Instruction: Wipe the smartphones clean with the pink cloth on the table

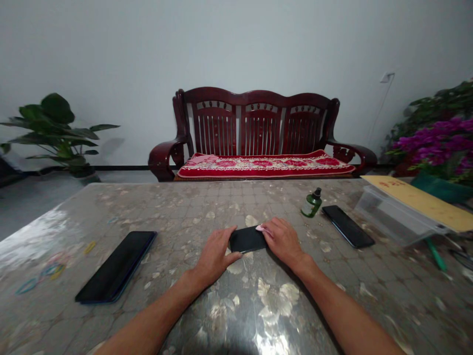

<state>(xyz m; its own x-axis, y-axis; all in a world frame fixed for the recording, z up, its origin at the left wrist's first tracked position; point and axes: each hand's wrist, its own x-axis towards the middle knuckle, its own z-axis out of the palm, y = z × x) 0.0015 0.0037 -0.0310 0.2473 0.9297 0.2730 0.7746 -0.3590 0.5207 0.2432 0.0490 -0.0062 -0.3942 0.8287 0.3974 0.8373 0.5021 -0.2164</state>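
A dark smartphone (pixel 247 239) lies flat on the patterned tabletop between my hands. The thumb and fingers of my left hand (pixel 217 250) grip its left end by the two long edges. My right hand (pixel 284 240) is at the other end, its fingers closed on a small pale pink cloth (pixel 263 230) that touches the screen. Most of the cloth and the phone's right end are hidden under that hand. To the right of my right hand stands a small green spray bottle (pixel 312 203) with a black top.
A black phone (pixel 348 227) lies right of the bottle, beside a clear plastic box (pixel 391 212) with a yellow board on it. At left are a larger dark tablet-like device (pixel 117 266) and several coloured bands (pixel 55 270). A wooden bench (pixel 258 123) stands beyond the table.
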